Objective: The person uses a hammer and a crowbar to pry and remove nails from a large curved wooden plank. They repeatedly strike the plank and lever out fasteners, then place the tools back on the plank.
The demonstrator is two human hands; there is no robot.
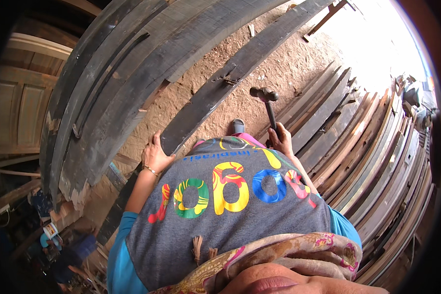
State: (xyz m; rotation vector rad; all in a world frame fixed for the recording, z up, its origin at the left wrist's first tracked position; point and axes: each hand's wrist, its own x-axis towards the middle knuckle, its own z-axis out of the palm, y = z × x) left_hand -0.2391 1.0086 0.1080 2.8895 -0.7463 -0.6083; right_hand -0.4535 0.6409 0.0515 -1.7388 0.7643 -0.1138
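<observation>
A long dark wooden plank [193, 117] runs diagonally from in front of my body toward the upper right. My left hand [156, 154] grips its near end, the fingers at the left edge and the thumb across the end. Part of the plank's surface is rough, with a broken, splintered patch holding what look like bent nails. My right hand [281, 139] is closed round the dark handle of a hammer [264, 94]. The hammer's head is raised to the right of the plank, apart from it.
Large dark boards [147, 63] lie stacked on the left. Many timber planks [348, 142] are piled along the right. Brown dirt floor [201, 73] shows between them. A panelled wooden door [22, 108] stands at the far left. My shod foot [237, 126] is near the plank.
</observation>
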